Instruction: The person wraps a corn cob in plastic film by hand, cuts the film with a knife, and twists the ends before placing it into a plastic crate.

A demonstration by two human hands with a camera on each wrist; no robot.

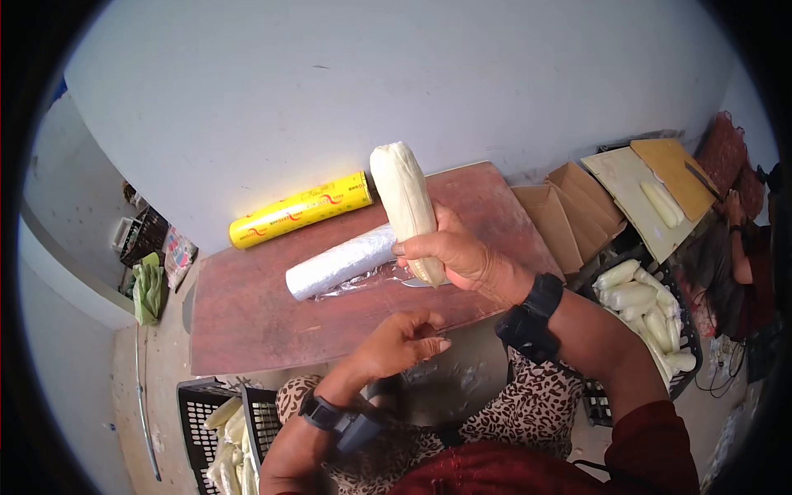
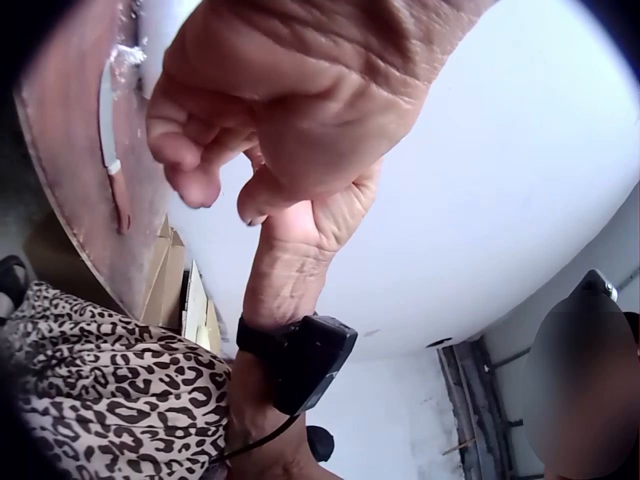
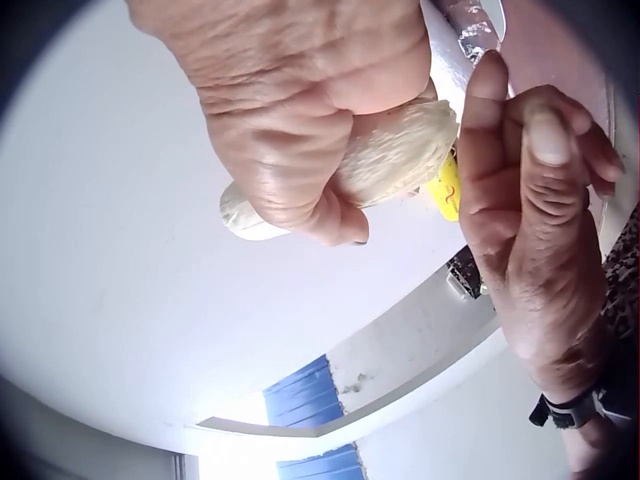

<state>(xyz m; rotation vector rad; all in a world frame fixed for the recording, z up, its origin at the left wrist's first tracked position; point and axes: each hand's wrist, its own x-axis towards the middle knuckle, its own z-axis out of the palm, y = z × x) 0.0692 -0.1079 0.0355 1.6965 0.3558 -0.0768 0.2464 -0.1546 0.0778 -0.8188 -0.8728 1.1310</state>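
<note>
My right hand (image 1: 462, 252) grips an ear of corn (image 1: 402, 186) in its pale husk, raised upright above the table. The same ear of corn (image 3: 395, 155) shows partly behind the hand in the right wrist view. My left hand (image 1: 400, 345) is empty, its fingers loosely bent, over the table's front edge and just below the corn. A roll of clear plastic film (image 1: 342, 262) lies on the reddish table (image 1: 264, 322), its loose end trailing. Beside it, a knife (image 2: 115, 160) with a brown handle rests on the tabletop.
Behind the film lies a yellow printed roll (image 1: 301, 210), near the wall. Black crates of corn stand at the left (image 1: 195, 429) and right (image 1: 695, 351). Cardboard boxes (image 1: 569, 214) and a board (image 1: 606, 194) with one ear sit right, near another person's arm (image 1: 740, 247).
</note>
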